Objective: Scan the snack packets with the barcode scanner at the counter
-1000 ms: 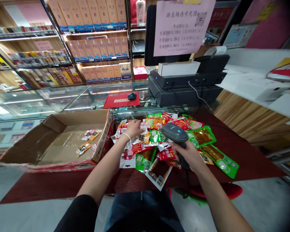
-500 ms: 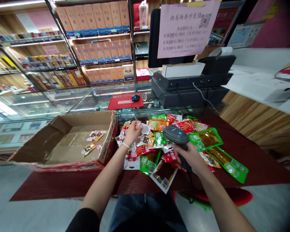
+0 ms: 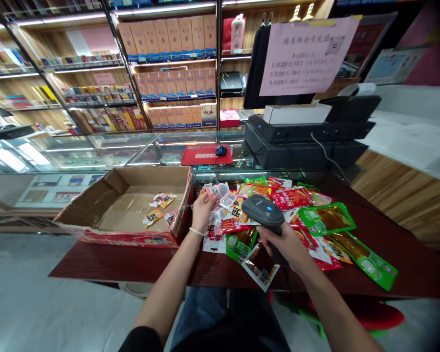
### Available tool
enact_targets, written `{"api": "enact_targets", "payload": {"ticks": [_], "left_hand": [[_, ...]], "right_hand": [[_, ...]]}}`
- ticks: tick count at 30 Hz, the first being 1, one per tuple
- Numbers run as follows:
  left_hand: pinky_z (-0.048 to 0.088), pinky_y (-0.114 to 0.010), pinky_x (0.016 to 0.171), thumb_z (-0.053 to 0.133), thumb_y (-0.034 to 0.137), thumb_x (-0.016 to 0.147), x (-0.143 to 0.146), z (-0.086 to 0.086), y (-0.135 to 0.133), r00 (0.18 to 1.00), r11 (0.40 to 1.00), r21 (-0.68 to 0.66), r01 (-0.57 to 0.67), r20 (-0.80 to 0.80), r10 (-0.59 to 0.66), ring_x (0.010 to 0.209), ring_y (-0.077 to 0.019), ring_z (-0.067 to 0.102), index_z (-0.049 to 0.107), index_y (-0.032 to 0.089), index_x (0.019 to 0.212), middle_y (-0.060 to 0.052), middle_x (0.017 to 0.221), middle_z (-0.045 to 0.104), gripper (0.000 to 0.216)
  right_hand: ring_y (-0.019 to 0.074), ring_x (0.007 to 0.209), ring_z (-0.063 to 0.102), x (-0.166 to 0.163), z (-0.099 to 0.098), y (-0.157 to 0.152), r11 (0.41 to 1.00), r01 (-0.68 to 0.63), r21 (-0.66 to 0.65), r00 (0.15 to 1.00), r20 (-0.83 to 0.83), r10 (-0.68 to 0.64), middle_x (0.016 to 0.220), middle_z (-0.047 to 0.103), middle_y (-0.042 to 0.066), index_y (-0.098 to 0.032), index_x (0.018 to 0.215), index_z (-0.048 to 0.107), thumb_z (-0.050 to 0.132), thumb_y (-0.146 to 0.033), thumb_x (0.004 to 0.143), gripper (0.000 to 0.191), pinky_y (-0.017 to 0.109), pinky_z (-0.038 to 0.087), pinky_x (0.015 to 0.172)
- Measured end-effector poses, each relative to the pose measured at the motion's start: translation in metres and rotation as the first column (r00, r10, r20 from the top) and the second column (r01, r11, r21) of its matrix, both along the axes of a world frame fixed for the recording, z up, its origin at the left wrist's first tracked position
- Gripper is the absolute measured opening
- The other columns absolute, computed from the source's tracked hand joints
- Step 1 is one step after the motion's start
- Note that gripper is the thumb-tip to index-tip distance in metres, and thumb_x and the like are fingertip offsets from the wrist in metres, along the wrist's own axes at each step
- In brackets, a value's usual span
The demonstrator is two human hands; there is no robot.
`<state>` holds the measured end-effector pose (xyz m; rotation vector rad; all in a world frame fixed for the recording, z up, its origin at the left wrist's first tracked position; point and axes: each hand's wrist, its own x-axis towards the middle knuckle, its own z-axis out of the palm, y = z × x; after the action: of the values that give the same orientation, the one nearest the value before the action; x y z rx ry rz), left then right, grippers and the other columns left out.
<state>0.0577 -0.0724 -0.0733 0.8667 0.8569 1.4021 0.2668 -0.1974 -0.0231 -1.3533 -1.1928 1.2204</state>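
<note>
My right hand (image 3: pixel 282 242) is wrapped round the handle of a black barcode scanner (image 3: pixel 263 210), whose head points left over a heap of snack packets. Between the fingers of my left hand (image 3: pixel 203 211) is a small pink and white snack packet (image 3: pixel 219 190), held up near the scanner's head. Green snack pouches (image 3: pixel 327 219) and red snack packets (image 3: pixel 291 197) lie around both hands. A clear-fronted pouch with brown contents (image 3: pixel 261 266) rests below the scanner. At the left stands an open cardboard box (image 3: pixel 121 236) with several small packets (image 3: pixel 153 218) inside.
Behind the heap, a red mat (image 3: pixel 198 155) with a black mouse (image 3: pixel 220 150) lies on a glass counter. A monitor with a pink sign (image 3: pixel 308 58) stands above a black cash drawer (image 3: pixel 308 154). A red stool (image 3: pixel 374 314) is under the table's right side.
My view has shifted, so the scene sits further right. My left hand has raised the small packet off the heap, its printed side showing. The scanner stays in my right hand.
</note>
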Motion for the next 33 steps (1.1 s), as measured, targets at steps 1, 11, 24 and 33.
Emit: {"api": "enact_targets", "payload": {"ticks": [1,11,24,33], "left_hand": [[0.055,-0.032,0.087,0.085,0.039,0.065,-0.001,-0.002,0.0,1.0,1.0,0.003,0.002,0.002,-0.002,0.083,-0.0165,0.07,0.071,0.015,0.097,-0.007,0.096,0.075,0.042],[0.056,-0.035,0.089,0.08,0.034,0.071,-0.004,0.001,-0.009,0.995,0.996,0.081,0.029,-0.096,-0.022,0.091,-0.0208,0.07,0.072,0.016,0.099,-0.008,0.101,0.074,0.034],[0.056,-0.033,0.089,0.074,0.045,0.077,-0.024,0.057,-0.019,0.98,0.988,0.148,0.048,-0.197,-0.018,0.092,-0.019,0.069,0.071,0.018,0.105,-0.006,0.1,0.074,0.039],[0.053,-0.034,0.088,0.057,0.039,0.089,-0.158,0.109,0.001,0.405,0.905,0.41,-0.112,-0.813,0.419,0.096,-0.0234,0.07,0.072,0.019,0.114,-0.006,0.101,0.076,0.035]], "right_hand": [[0.0119,0.039,0.045,-0.002,-0.001,-0.001,1.0,-0.014,0.006,1.0,0.003,0.014,0.051,0.053,-0.006,-0.024,0.08,0.05,0.077,-0.06,0.073,0.046,0.027,0.034,0.042],[0.0139,0.039,0.045,-0.009,-0.002,-0.008,0.996,-0.083,-0.014,0.992,0.098,0.084,0.043,0.051,-0.004,-0.023,0.072,0.053,0.072,-0.066,0.074,0.047,0.029,0.035,0.046],[0.0123,0.04,0.043,-0.005,0.006,-0.002,0.997,-0.08,0.024,0.995,0.059,0.078,0.046,0.049,-0.005,-0.024,0.069,0.05,0.072,-0.064,0.075,0.047,0.028,0.035,0.045],[0.0144,0.043,0.046,-0.017,0.012,0.012,0.986,-0.154,0.057,0.98,0.136,0.145,0.043,0.052,0.0,-0.023,0.059,0.053,0.068,-0.062,0.08,0.046,0.03,0.039,0.049]]}}
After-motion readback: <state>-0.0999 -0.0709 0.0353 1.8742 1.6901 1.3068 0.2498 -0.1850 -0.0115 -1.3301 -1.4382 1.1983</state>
